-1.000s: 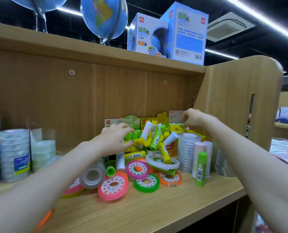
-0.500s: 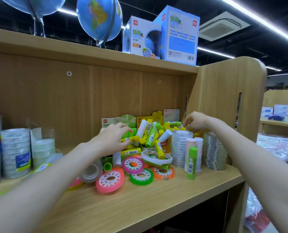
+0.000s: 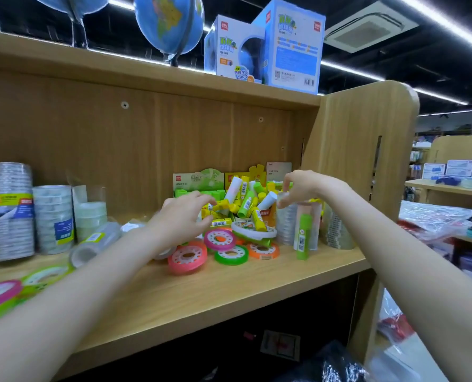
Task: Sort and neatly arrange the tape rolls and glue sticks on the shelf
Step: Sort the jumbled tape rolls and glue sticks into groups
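Glue sticks, light rigid green-and-yellow plastic tubes [image 3: 247, 201], lie heaped at centre frame; best pinched mid-barrel. Left hand [image 3: 184, 216] hovers over them, fingers curled, empty. Right hand [image 3: 302, 187] pinches a small clear tape roll [image 3: 284, 196].

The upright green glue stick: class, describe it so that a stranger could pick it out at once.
Start at the wooden shelf and go to its right end, below the right hand. There the green glue stick stands alone on end before a clear tape stack. The other glue sticks lie jumbled.
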Demonstrator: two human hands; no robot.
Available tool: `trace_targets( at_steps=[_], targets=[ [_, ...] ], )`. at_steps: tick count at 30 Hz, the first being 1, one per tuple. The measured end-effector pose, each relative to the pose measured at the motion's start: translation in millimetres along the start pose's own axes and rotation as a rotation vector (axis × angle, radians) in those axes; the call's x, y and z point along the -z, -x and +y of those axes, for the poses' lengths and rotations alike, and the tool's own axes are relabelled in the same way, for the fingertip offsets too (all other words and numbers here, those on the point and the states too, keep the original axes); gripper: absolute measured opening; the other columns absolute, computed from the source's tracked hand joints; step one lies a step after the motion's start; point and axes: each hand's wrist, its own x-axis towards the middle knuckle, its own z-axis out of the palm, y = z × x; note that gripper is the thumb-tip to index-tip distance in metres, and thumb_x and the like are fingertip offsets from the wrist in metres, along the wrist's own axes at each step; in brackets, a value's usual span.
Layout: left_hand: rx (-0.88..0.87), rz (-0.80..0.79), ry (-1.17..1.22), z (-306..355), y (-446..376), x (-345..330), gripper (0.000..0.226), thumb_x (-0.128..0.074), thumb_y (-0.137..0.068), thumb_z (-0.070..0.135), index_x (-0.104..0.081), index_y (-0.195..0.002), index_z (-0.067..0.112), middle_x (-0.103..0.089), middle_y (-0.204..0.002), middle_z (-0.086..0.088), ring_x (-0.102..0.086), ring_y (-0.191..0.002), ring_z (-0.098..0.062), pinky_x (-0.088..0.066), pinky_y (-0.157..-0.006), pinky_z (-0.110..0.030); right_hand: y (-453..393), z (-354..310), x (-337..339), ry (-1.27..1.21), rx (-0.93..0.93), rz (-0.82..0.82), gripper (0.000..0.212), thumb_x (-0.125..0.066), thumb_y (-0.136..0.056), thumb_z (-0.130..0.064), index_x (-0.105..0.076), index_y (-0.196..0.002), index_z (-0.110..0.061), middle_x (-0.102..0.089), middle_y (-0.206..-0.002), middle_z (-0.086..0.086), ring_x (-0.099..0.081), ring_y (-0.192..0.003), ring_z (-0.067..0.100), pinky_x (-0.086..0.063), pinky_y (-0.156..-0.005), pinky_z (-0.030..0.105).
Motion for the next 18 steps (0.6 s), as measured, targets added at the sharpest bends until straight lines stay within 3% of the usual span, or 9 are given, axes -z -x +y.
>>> trace_targets(
  at_steps=[3,8,11,15,18],
  targets=[
    [-0.010,0.027,-0.002,0.4,4.4,2.7,0.036,-0.047,-0.094,0.029,-0.047,-0.130,0.023,-0.049,-0.129,0.003,-0.044,-0.122,-0.014,-0.034,-0.099,-0.035,-2.5,-2.2,1.9,-0.079,-0.008,0.022,0.054,-0.077,-0.072,-0.035,-0.056,-0.114,-0.007,-0.052,-0.107,0.006,-0.051,-0.088,0.021,-0.049,-0.071,0.034],
    [-0.012,0.073,0.058,4.5,1.3,5.6,0.039,-0.047,-0.094,0.030,-0.045,-0.132,0.021,-0.050,-0.129,0.003,-0.045,-0.122,-0.016,-0.035,-0.101,-0.036,-3.3,-8.4,22.2,-0.347,0.078,0.316,0.049,-0.079,-0.070,-0.034,-0.054,-0.105,-0.011,-0.053,-0.102,0.004,-0.048,-0.091,0.018,-0.038,-0.070,0.028],
    [0.005,0.162,0.342,15.7,-4.4,9.1,0.056,-0.058,-0.089,0.034,-0.035,-0.139,0.019,-0.044,-0.139,0.000,-0.041,-0.129,-0.015,-0.032,-0.104,-0.029,3.6,-21.4,31.5,-0.450,0.200,0.421,0.046,-0.080,-0.068,-0.036,-0.056,-0.101,-0.016,-0.058,-0.102,0.002,-0.053,-0.093,0.017,-0.040,-0.066,0.024],
    [0.061,0.132,0.782,37.3,-15.7,14.4,0.087,-0.071,-0.077,0.041,-0.017,-0.145,0.026,-0.042,-0.137,0.000,-0.043,-0.125,-0.013,-0.040,-0.098,-0.028,25.8,-42.6,34.0,-0.585,0.368,0.284,0.047,-0.081,-0.068,-0.037,-0.059,-0.106,-0.019,-0.065,-0.101,0.000,-0.061,-0.096,0.012,-0.048,-0.077,0.022],
    [0.029,0.129,0.950,48.6,-20.9,12.9,0.066,-0.074,-0.078,0.029,-0.034,-0.130,0.026,-0.057,-0.122,-0.002,-0.058,-0.110,-0.014,-0.050,-0.084,-0.023,38.3,-47.6,31.7,-0.693,0.403,0.129,0.043,-0.074,-0.075,-0.038,-0.059,-0.111,-0.018,-0.067,-0.103,0.002,-0.063,-0.096,0.012,-0.052,-0.079,0.025]
  ],
)
